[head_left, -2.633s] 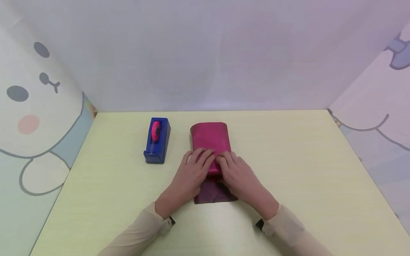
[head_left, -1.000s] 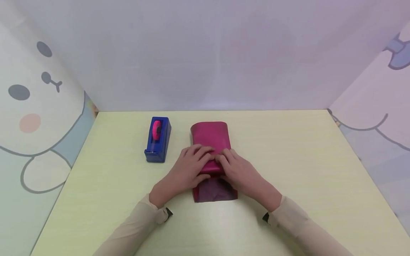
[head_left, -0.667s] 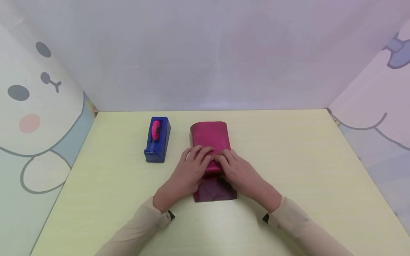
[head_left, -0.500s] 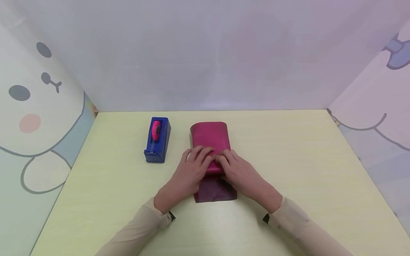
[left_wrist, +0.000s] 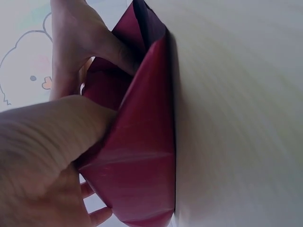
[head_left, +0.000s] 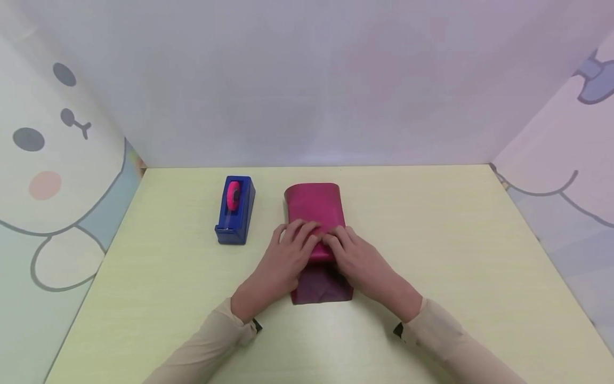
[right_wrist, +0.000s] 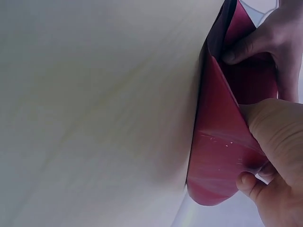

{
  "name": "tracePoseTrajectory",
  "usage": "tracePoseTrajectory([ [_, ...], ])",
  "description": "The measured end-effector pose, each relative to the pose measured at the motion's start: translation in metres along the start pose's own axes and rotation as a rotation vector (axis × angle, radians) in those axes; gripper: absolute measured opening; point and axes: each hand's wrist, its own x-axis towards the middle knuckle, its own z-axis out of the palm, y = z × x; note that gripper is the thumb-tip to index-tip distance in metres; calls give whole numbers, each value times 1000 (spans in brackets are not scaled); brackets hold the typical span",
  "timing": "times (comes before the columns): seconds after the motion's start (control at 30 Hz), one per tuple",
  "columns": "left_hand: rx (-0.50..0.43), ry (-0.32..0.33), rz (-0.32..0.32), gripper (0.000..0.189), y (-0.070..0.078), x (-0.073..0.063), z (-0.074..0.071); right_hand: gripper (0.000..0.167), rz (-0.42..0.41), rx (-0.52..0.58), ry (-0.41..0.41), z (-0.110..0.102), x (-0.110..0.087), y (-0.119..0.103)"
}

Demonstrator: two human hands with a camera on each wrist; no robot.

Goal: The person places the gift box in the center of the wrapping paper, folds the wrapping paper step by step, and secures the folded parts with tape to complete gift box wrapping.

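A glossy magenta sheet of wrapping paper (head_left: 315, 202) lies folded into a flat packet on the table, its near end open. A darker lower flap (head_left: 321, 288) sticks out toward me. My left hand (head_left: 285, 258) grips the packet's left side near the opening, fingers bent on top. From the right, my right hand (head_left: 357, 261) holds it likewise, the fingertips of both hands almost meeting. In the left wrist view the paper's side (left_wrist: 142, 146) bulges with a crease, and thumbs reach into the mouth. Whatever lies inside the packet is hidden.
A blue tape dispenser (head_left: 244, 213) with a pink tape roll (head_left: 233, 196) stands left of the packet. The pale wooden table (head_left: 455, 240) ends at a white back wall (head_left: 307, 85), with cartoon-printed panels (head_left: 72, 176) on both sides.
A second ago my left thumb lay stretched in sight across the opening; now it is tucked lower and mostly hidden. The packet and my right hand have hardly moved.
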Motion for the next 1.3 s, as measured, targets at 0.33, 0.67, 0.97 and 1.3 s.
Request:
tracePoseTrajectory([
  [0.33, 25, 29, 2, 88, 0, 0, 1, 52, -15, -11, 32, 1, 0, 0],
  [0.67, 32, 35, -8, 93, 5, 2, 3, 73, 475, 442, 86, 5, -15, -12],
  [0.97, 55, 87, -24, 65, 11, 11, -3, 71, 659, 695, 11, 11, -14, -15],
  [1.3, 61, 93, 55, 56, 12, 16, -9, 52, 752, 702, -95, -4, -30, -21],
])
